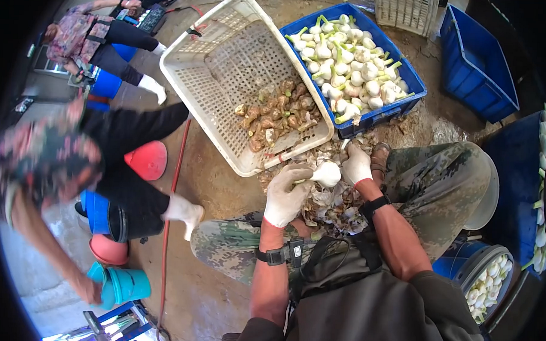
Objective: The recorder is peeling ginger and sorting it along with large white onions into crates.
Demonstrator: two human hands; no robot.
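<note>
My left hand (286, 193), in a whitish glove, grips the stem of a peeled white garlic bulb (327, 173) above a heap of garlic skins (330, 204). Just right of the bulb is my right hand (356, 164), also gloved, with its fingers curled round a small pale tool, only partly visible. In front of my hands a white perforated plastic crate (220, 137) holds unpeeled brownish garlic bulbs (275, 116) at its near end. Against it stands a blue plastic crate (374, 122) full of cleaned white garlic bulbs (342, 60) with green stems.
A blue crate (479, 65) and a bucket of garlic (487, 286) are at the right. On the left, a person (52, 163) reaches towards turquoise buckets (127, 285), and another person (83, 42) stands farther off. A red hose (173, 185) crosses the wet floor.
</note>
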